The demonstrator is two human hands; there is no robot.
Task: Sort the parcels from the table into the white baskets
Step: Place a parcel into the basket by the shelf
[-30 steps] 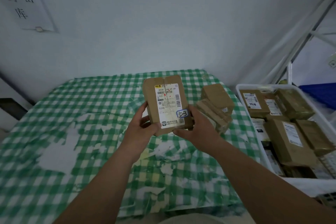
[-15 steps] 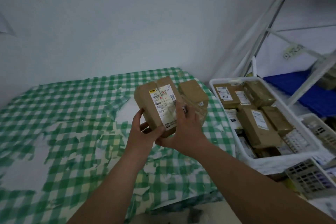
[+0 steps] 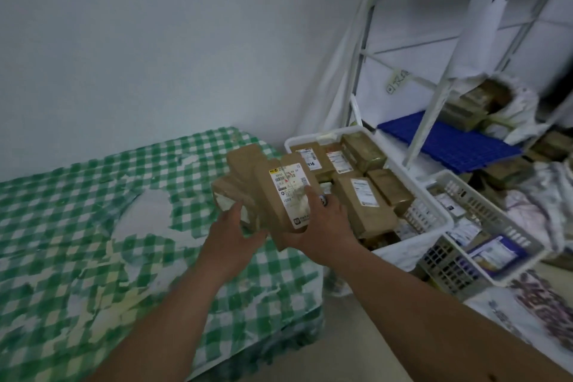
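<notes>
I hold a brown cardboard parcel [image 3: 273, 195] with a white shipping label upright over the table's right end. My right hand [image 3: 322, 226] grips its lower right side, thumb across the label. My left hand [image 3: 232, 232] lies against the parcel's lower left edge with fairly straight fingers. Behind it, more brown parcels [image 3: 245, 158] lie on the green checked table [image 3: 93, 195], partly hidden. A white basket [image 3: 322, 136] stands right of the table, holding several labelled parcels [image 3: 366, 205].
A second perforated basket [image 3: 496, 226] with packets stands farther right, close to the first. A white metal shelf rack [image 3: 434, 96] with a blue panel [image 3: 446, 143] and more parcels rises behind the baskets. The wall runs behind the table. Bare floor lies below my arms.
The parcel has moved right, toward the white basket, and my view has turned right with it. My left hand has loosened from gripping the parcel to lying against its lower left edge.
</notes>
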